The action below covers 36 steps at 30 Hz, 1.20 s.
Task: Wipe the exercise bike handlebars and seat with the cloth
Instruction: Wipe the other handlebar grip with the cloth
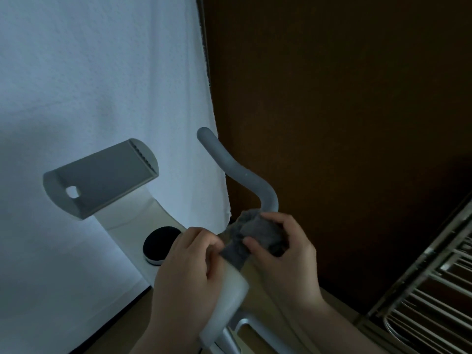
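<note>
Fingers of the right hand (281, 251) grip the grey cloth (252, 236) bunched at the handlebar (240, 172) base; left hand (189, 267) pinches its corner; a loose bunch may slip off the curve

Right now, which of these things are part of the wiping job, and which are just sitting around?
Part of the job:
grey cloth, held by left hand and right hand
grey handlebar

Just around:
tablet holder
black round knob
white curtain
metal rack
</note>
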Motion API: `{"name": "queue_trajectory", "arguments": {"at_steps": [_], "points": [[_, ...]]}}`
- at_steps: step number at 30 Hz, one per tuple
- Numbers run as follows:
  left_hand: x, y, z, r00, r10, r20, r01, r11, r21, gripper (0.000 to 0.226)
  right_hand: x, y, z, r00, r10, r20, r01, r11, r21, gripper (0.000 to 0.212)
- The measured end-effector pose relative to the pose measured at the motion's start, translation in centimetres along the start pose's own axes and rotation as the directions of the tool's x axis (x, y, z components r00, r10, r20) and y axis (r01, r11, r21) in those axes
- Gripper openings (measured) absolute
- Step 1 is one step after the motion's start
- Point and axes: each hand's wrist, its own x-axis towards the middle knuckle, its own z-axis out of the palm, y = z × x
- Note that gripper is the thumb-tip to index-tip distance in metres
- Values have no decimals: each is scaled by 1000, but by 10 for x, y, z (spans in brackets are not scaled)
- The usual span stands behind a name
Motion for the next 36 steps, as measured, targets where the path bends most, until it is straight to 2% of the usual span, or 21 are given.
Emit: {"name": "queue_trajectory", "arguments": {"at_steps": [4, 8, 12, 15, 19, 20, 23, 27, 30, 34, 36], "points": [[1, -1, 0, 1000, 3, 8, -3, 1000, -4, 15, -1, -5, 1, 987, -104, 120, 108, 994, -27, 52], [0, 0, 0, 1000, -8, 19, 8, 1000, 11, 9, 5, -4, 0, 997, -76, 21, 77, 997, -29, 47], [1, 0, 0, 1000, 0, 14, 0, 1000, 6, 12, 8, -11, 2, 960, -195, 200, 209, 977, -53, 36], [1, 1, -1, 1000, -1, 21, 1, 1000, 4, 9, 20, -6, 1, 984, -132, 120, 141, 988, -70, 35], [1, 0, 0, 1000, -4, 15, 4, 1000, 6, 8, 14, -11, 12, 942, -266, 204, 286, 955, -78, 31], [1, -1, 0, 1000, -2, 18, 2, 1000, 6, 7, 14, -9, 13, 945, -265, 189, 281, 958, -58, 32], [1, -1, 1, 1000, -6, 24, 6, 1000, 0, 7, 18, -8, 10, 987, -137, 80, 136, 991, 11, 37], [1, -2, 1, 1000, -6, 23, 5, 1000, 12, 10, 12, -12, 10, 959, -229, 170, 228, 973, 21, 39], [1, -1, 1, 1000, -5, 24, 4, 1000, 20, 9, 14, -8, 9, 986, -135, 95, 140, 989, -39, 42], [1, -2, 2, 1000, -11, 25, 11, 1000, 7, 12, 6, -20, 12, 937, -269, 224, 280, 960, -17, 34], [2, -2, 1, 1000, -11, 23, 11, 1000, 10, 11, 11, -13, 10, 953, -257, 158, 262, 965, -13, 34]]}}
